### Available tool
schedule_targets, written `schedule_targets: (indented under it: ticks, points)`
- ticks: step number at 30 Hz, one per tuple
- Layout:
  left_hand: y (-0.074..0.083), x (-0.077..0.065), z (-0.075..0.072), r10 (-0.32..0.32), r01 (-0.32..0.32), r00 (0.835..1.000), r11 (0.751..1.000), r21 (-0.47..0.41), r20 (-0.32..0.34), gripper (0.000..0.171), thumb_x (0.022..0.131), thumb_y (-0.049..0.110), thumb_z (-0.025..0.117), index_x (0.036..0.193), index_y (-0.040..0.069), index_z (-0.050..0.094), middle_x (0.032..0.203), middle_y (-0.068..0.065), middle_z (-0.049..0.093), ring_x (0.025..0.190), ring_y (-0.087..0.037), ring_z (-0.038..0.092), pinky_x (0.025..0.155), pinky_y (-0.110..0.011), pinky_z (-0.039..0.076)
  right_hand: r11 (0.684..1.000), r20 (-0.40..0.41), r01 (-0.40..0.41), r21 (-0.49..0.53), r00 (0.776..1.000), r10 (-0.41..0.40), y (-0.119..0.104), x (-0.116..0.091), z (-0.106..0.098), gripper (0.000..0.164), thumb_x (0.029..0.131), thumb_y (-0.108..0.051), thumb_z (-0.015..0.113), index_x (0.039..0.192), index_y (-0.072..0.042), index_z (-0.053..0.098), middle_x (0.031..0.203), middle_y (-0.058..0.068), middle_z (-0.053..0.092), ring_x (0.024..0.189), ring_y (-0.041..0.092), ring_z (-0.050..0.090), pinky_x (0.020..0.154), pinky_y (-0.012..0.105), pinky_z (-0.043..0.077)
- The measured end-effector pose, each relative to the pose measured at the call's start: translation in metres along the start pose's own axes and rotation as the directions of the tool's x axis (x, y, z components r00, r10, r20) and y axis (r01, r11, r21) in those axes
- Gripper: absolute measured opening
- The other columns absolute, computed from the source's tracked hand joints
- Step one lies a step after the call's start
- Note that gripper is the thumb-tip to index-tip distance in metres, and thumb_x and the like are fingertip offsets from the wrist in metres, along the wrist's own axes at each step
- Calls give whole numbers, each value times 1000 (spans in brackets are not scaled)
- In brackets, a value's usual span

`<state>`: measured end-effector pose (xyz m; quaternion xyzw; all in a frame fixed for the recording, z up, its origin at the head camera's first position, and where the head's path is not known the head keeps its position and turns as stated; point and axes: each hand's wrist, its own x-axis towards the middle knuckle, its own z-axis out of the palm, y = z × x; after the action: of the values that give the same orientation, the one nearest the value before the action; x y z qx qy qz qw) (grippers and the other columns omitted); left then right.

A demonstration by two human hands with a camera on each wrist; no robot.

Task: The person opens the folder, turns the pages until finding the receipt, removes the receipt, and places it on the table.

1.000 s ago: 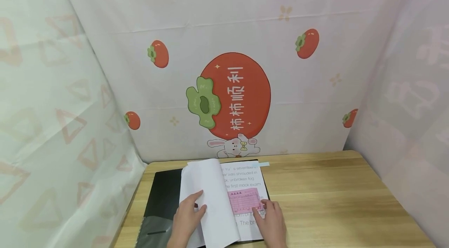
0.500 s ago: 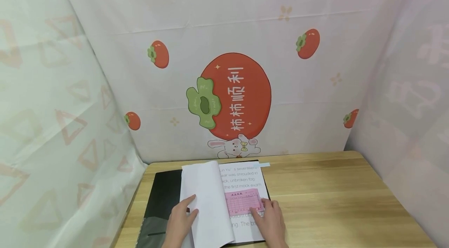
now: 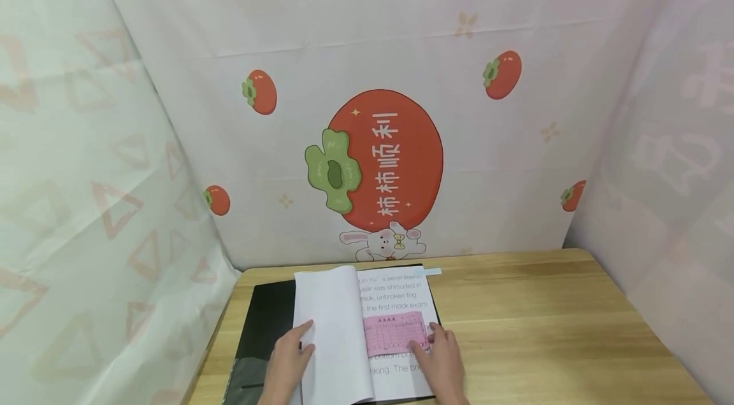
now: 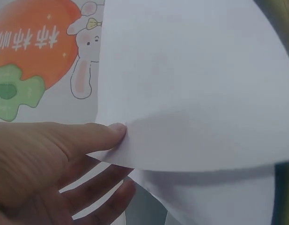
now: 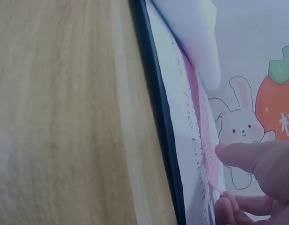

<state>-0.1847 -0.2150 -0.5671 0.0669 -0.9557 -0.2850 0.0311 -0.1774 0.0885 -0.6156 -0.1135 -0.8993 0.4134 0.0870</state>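
A black folder (image 3: 266, 309) lies spread on the wooden table, with a stack of white sheets on it. Between thumb and fingers my left hand (image 3: 287, 360) pinches the left edge of a blank-faced white page (image 3: 335, 335), which curves over toward the left. The left wrist view shows the thumb (image 4: 117, 131) on top of that page, fingers beneath. On the printed page (image 3: 401, 383) at right lies a pink form slip (image 3: 387, 335) with a grid. My right hand (image 3: 443, 360) holds the slip's lower right corner, thumb on its face, fingers at its edge. The turned page hides the printed lines' left ends.
A pale blue tab (image 3: 432, 272) sticks out past the printed page's top right corner. The wooden table (image 3: 545, 328) stretches off to the right. Behind it hangs a white curtain (image 3: 395, 29) with persimmon and rabbit prints; more cloth flanks both sides.
My left hand has drawn the page leftward, uncovering more of the printed lines. The slip's left side shows further left, while my right hand stays nearly still at its corner.
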Motion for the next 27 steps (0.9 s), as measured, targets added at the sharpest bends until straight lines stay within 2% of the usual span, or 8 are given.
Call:
schedule_targets:
  ticks: [3, 8, 16, 27]
  points:
    - [-5, 4, -1, 27, -26, 1000, 999, 34, -15, 49, 84, -2, 85, 132, 1, 72, 130, -25, 70, 115, -44, 69, 92, -59, 57, 998, -6, 12, 68, 1000, -12, 3, 1, 0, 63, 84, -19, 88, 131, 14, 61, 95, 9, 62, 76, 17, 53, 63, 28, 43]
    - [-13, 9, 0, 49, -48, 999, 998, 49, -20, 49, 84, -3, 84, 132, 1, 71, 128, -24, 70, 115, -44, 69, 91, -59, 57, 990, -7, 17, 138, 1000, -16, 3, 4, -1, 44, 86, -15, 85, 118, 10, 69, 89, 4, 63, 74, 14, 54, 64, 27, 43]
    - [-23, 14, 6, 17, -18, 1000, 997, 69, 11, 49, 85, -3, 83, 132, 0, 71, 131, -26, 68, 122, -47, 64, 95, -61, 55, 980, 19, -9, 198, 1000, 5, 3, 4, -3, 17, 91, -15, 79, 99, -2, 72, 81, -1, 64, 72, 12, 56, 64, 25, 46]
    - [-31, 18, 11, -24, 21, 999, 996, 85, 32, 47, 87, -2, 82, 132, -1, 71, 130, -24, 70, 122, -46, 63, 99, -61, 53, 980, 34, -6, 197, 999, 0, 8, 5, -5, 13, 93, -17, 78, 98, -6, 73, 83, -1, 67, 71, 12, 57, 65, 27, 45]
